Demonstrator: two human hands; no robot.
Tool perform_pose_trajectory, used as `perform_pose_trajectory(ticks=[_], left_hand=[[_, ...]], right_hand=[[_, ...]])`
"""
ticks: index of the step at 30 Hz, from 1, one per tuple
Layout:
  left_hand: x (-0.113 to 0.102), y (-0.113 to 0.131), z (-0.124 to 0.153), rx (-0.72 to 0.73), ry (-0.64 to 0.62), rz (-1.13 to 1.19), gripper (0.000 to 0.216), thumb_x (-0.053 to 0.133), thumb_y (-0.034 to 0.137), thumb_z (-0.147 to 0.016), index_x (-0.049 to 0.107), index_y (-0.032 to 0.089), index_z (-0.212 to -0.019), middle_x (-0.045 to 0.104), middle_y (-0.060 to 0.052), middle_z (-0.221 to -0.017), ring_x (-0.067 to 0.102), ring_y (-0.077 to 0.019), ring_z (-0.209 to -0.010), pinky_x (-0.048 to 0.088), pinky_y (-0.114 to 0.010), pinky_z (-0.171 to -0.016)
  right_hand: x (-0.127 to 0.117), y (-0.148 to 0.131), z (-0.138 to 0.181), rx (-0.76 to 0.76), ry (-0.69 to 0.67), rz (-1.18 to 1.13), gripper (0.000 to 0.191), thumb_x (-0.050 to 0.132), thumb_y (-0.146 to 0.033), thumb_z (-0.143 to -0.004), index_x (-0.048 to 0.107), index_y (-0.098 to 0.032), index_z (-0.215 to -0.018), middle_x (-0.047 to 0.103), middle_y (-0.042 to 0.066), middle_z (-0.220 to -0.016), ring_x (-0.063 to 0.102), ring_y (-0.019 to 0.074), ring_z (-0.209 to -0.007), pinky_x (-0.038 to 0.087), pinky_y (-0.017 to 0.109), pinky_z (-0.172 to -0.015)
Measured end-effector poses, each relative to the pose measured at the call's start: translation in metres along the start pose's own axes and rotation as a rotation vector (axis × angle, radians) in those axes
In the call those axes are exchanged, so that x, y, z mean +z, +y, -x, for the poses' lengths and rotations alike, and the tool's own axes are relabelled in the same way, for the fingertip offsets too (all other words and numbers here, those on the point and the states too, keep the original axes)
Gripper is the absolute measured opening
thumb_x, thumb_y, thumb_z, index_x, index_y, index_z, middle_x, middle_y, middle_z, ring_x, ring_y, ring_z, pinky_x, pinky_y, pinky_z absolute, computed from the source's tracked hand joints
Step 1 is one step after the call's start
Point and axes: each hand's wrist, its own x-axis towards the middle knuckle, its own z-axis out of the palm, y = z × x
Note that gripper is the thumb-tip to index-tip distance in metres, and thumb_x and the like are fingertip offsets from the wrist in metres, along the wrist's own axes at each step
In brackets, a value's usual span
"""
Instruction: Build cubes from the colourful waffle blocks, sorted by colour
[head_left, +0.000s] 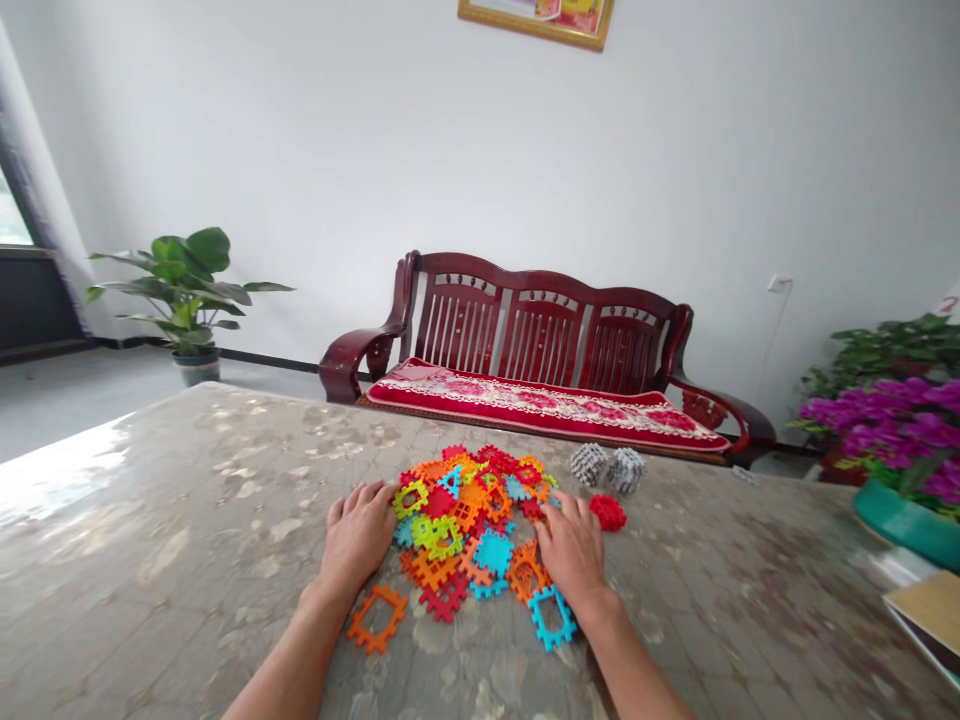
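Note:
A heap of colourful plastic interlocking tiles [472, 515] lies on the marbled table [187, 540]. My left hand [358, 532] rests flat at the heap's left edge, fingers spread and touching a yellow-green tile. My right hand [574, 548] lies flat on the heap's right edge, fingers apart, beside a loose red piece [607, 512]. An orange frame tile [377, 618] lies by my left wrist and a blue frame tile [552, 617] by my right wrist. Two grey assembled cubes [607, 467] stand behind the heap.
A dark red wooden bench [525, 350] with a floral cushion stands against the white wall beyond the table. A potted green plant [184, 295] is at the left. Purple flowers in a teal pot [900, 440] and a book corner [926, 610] sit at the right.

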Motion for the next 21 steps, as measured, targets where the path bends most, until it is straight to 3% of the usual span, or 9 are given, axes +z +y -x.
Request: perform_pose_trajectory(ticks=[4, 16, 21], left_hand=[[0.002, -0.001, 0.000, 0.008, 0.010, 0.006, 0.046, 0.036, 0.024, -0.093, 0.059, 0.030, -0.133, 0.059, -0.004, -0.142, 0.048, -0.0245, -0.134, 0.029, -0.047, -0.113], [0.001, -0.001, -0.001, 0.001, -0.001, 0.001, 0.047, 0.034, 0.024, -0.094, 0.058, 0.030, -0.134, 0.057, -0.004, -0.143, 0.046, -0.0249, -0.136, 0.028, -0.048, -0.113], [0.000, 0.000, 0.000, -0.001, -0.015, 0.010, 0.047, 0.035, 0.024, -0.094, 0.059, 0.029, -0.134, 0.057, -0.004, -0.144, 0.046, -0.0250, -0.136, 0.027, -0.048, -0.114]], right_hand=[[-0.002, -0.001, 0.000, 0.018, -0.023, 0.027, 0.025, 0.056, -0.028, -0.089, 0.072, -0.025, -0.109, 0.061, 0.008, -0.132, 0.048, 0.0296, -0.123, 0.037, 0.043, -0.102], [0.004, 0.006, -0.005, 0.159, -0.170, 0.076, 0.049, 0.048, -0.041, -0.093, 0.060, -0.016, -0.133, 0.049, 0.015, -0.147, 0.042, 0.0337, -0.134, 0.035, 0.046, -0.105], [0.007, 0.012, -0.009, 0.167, -0.161, 0.044, 0.045, 0.049, -0.041, -0.093, 0.062, -0.021, -0.131, 0.050, 0.012, -0.147, 0.044, 0.0319, -0.133, 0.035, 0.044, -0.105]])
